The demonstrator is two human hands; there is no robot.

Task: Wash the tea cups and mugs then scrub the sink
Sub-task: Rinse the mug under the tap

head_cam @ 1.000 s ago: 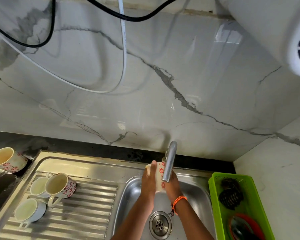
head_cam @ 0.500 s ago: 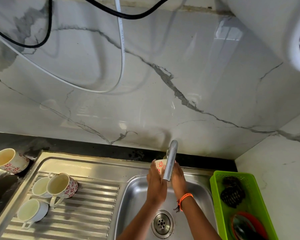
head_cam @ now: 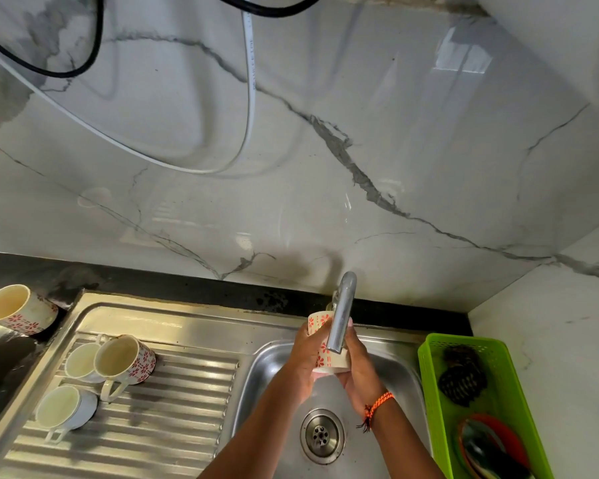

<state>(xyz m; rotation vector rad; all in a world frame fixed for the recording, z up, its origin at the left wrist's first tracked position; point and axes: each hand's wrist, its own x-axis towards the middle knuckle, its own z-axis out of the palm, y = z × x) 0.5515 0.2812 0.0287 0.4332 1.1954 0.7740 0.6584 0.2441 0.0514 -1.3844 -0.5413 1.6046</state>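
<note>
Both my hands hold a white mug with red flowers [head_cam: 320, 344] under the steel tap [head_cam: 341, 314], over the sink basin [head_cam: 274, 368]. My left hand [head_cam: 303, 357] wraps its left side and my right hand [head_cam: 358, 366], with an orange wrist band, cups its right side and base. The mug lies tilted, partly hidden by the tap spout. On the ribbed drainboard [head_cam: 173, 402] lie a flowered mug [head_cam: 123, 361] and two plain white cups [head_cam: 80, 361] [head_cam: 64, 407]. Another flowered mug [head_cam: 18, 309] lies on the dark counter at far left.
A green plastic basket [head_cam: 433, 385] right of the sink holds dark scrubbers [head_cam: 462, 375] and a red-rimmed item [head_cam: 488, 444]. The drain [head_cam: 321, 435] sits below my wrists. Black and white cables [head_cam: 249, 81] hang against the marble wall behind.
My hands have turned the mug under the tap: it now lies more on its side with more of its flowered wall showing. The cups on the drainboard have not moved.
</note>
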